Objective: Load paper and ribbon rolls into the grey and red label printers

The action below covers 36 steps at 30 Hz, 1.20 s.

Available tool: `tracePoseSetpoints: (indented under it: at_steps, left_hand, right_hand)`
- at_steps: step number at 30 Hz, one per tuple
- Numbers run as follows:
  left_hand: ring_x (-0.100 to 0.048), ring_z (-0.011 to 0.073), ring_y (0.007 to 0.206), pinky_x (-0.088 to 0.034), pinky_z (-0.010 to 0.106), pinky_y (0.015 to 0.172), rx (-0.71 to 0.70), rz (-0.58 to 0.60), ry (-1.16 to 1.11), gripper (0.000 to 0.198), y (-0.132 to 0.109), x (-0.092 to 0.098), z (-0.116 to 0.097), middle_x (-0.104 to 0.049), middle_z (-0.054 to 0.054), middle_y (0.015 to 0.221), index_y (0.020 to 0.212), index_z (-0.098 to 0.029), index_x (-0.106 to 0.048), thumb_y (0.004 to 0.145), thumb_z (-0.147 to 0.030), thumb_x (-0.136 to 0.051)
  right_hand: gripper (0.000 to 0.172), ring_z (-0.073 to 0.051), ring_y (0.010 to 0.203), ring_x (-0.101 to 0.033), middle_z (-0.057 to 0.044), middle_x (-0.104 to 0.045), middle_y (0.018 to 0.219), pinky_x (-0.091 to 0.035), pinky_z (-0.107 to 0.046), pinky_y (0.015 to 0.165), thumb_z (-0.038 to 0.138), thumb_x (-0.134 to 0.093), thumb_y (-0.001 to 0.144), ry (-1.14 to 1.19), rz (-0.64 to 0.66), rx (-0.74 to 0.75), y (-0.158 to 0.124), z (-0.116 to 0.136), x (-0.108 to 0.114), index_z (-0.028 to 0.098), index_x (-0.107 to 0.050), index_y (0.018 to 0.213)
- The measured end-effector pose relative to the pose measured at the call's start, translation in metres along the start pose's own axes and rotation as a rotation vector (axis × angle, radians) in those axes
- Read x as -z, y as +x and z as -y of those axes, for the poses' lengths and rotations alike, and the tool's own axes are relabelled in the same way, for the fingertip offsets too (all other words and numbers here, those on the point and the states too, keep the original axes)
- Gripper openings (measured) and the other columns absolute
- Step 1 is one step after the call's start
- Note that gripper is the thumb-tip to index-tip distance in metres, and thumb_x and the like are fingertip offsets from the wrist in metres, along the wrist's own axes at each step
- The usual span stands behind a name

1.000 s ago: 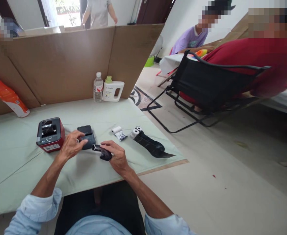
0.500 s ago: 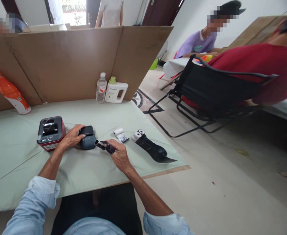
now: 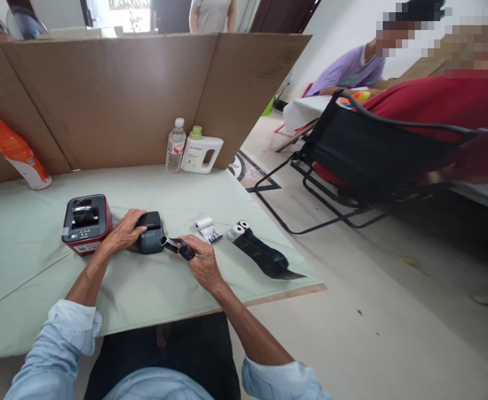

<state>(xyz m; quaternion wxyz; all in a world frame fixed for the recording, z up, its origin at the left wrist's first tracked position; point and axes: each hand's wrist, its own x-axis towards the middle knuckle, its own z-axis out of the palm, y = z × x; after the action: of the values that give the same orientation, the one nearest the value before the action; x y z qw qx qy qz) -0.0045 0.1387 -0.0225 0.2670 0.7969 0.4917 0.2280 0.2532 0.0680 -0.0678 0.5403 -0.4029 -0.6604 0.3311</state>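
My left hand (image 3: 124,232) grips the left side of a small dark grey device like a portable label printer (image 3: 150,233), thumb over its top; it rests on the table. In my right hand (image 3: 203,256) is a dark, shiny ribbon roll (image 3: 186,251), with a hollow silvery tube end (image 3: 167,244) beside the device's right edge. A red and black label printer (image 3: 86,225) stands just left of my left hand. Right of my right hand lie a small white paper roll (image 3: 204,223) with a printed strip and a length of black film (image 3: 264,256) with white-cored rolls at its end.
Along the cardboard partition (image 3: 122,100) stand an orange bottle (image 3: 16,150), a clear water bottle (image 3: 176,145) and a white jug with a green cap (image 3: 202,151). Beyond the table's right edge is a black folding chair (image 3: 377,155) with a person in red (image 3: 443,116).
The camera view has tilted slightly, so the background has shifted. Both hands keep their hold, with hardly any movement.
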Motion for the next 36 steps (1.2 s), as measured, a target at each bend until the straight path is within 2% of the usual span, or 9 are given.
tracePoseSetpoints:
  at_steps: [14,20,30,36]
  left_hand:
    - [-0.056,0.0281,0.134,-0.041,0.049,0.125,-0.05,0.014,0.06,0.042,0.0,0.0,-0.003,-0.061,0.013,0.135,0.137,-0.019,-0.057,0.095,-0.023,-0.052]
    - [-0.056,0.0266,0.135,-0.041,0.049,0.126,-0.059,0.003,0.056,0.043,0.0,-0.003,0.003,-0.059,0.011,0.138,0.14,-0.023,-0.055,0.097,-0.024,-0.052]
    - [-0.057,0.0273,0.135,-0.041,0.049,0.126,-0.049,0.005,0.078,0.044,0.0,-0.004,0.004,-0.059,0.012,0.14,0.145,-0.023,-0.055,0.101,-0.029,-0.049]
    - [-0.057,0.0266,0.137,-0.041,0.048,0.126,-0.022,-0.033,0.031,0.046,-0.001,-0.007,0.007,-0.06,0.011,0.141,0.146,-0.023,-0.054,0.101,-0.033,-0.05]
  right_hand:
    - [0.014,-0.022,0.092,-0.074,-0.007,-0.078,0.097,-0.057,-0.035,0.086,0.028,-0.066,0.1,0.011,0.016,0.019,0.001,-0.008,-0.012,0.023,-0.079,0.096]
    - [0.014,-0.022,0.093,-0.074,-0.007,-0.079,0.098,-0.058,-0.035,0.087,0.028,-0.066,0.099,0.013,0.013,0.018,0.001,-0.006,-0.011,0.023,-0.079,0.097]
    - [0.014,-0.022,0.093,-0.075,-0.007,-0.079,0.098,-0.058,-0.034,0.087,0.029,-0.066,0.099,0.025,0.011,0.021,0.003,-0.006,-0.012,0.024,-0.079,0.097]
    - [0.014,-0.022,0.093,-0.075,-0.007,-0.079,0.098,-0.059,-0.034,0.087,0.029,-0.067,0.1,0.013,0.027,0.024,0.004,-0.003,-0.01,0.023,-0.079,0.098]
